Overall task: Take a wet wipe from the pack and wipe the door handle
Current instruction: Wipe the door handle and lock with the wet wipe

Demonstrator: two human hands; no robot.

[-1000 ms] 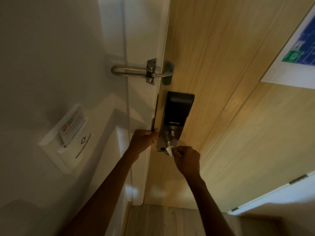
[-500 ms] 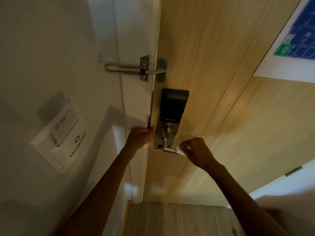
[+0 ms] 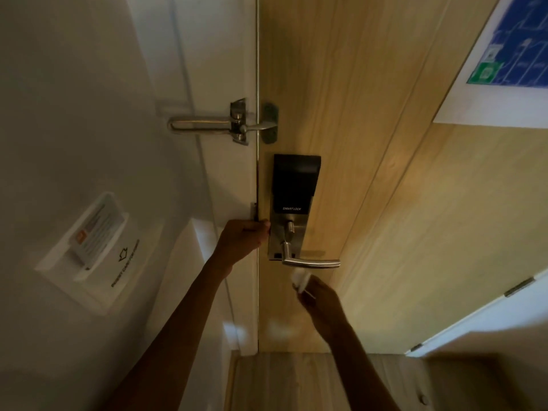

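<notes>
A silver lever door handle (image 3: 311, 263) sticks out to the right from a smart lock plate (image 3: 292, 203) on the wooden door (image 3: 370, 173). My right hand (image 3: 318, 295) is just below the handle, clear of it, and holds a small bunched white wet wipe (image 3: 300, 278) in its fingertips. My left hand (image 3: 243, 238) grips the door's edge beside the lock plate, level with the thumb turn. No wipe pack shows in view.
A metal swing-bar door guard (image 3: 225, 126) spans frame and door above the lock. A white key-card holder (image 3: 89, 250) sits on the left wall. A blue evacuation plan (image 3: 516, 54) hangs on the door at upper right. Wooden floor (image 3: 296, 381) lies below.
My right hand with the wipe has slid off the handle's right end and dropped below it, leaving the lever bare. My left hand has stayed on the door edge.
</notes>
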